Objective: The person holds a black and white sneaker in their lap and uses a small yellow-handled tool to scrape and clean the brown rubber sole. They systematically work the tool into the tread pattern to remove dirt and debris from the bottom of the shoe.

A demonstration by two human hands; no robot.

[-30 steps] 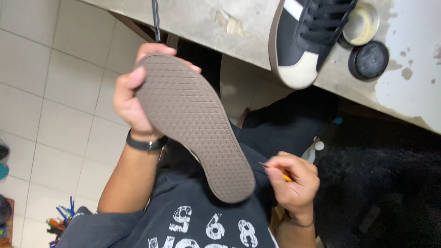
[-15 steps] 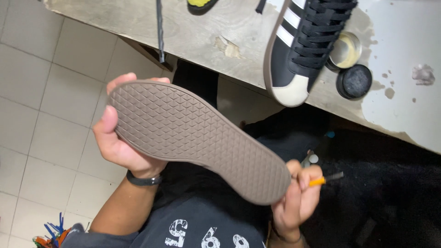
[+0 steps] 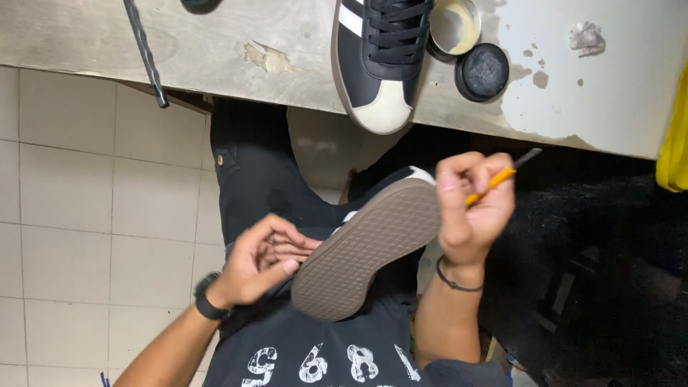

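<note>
A black sneaker with a brown patterned sole (image 3: 365, 244) lies sole-up across my lap. My left hand (image 3: 261, 261) curls around its heel end at the left. My right hand (image 3: 469, 208) is raised beside the toe end and pinches a thin yellow-handled brush (image 3: 498, 177) with a dark tip pointing up and right. A second matching sneaker (image 3: 380, 57) with white stripes and a pale toe cap stands on the worn bench, toe hanging over the edge.
On the wooden bench (image 3: 215, 50) sit an open round tin (image 3: 453, 27), its black lid (image 3: 481, 72) and a long dark metal rod (image 3: 145, 54). White patches stain the bench at right. Tiled floor lies at left, dark clutter at right, a yellow cloth (image 3: 675, 140) at the far right.
The shoe has come down from in front of me to my lap and turned. My left hand shifted to its heel; my right hand rose with the brush to the toe side.
</note>
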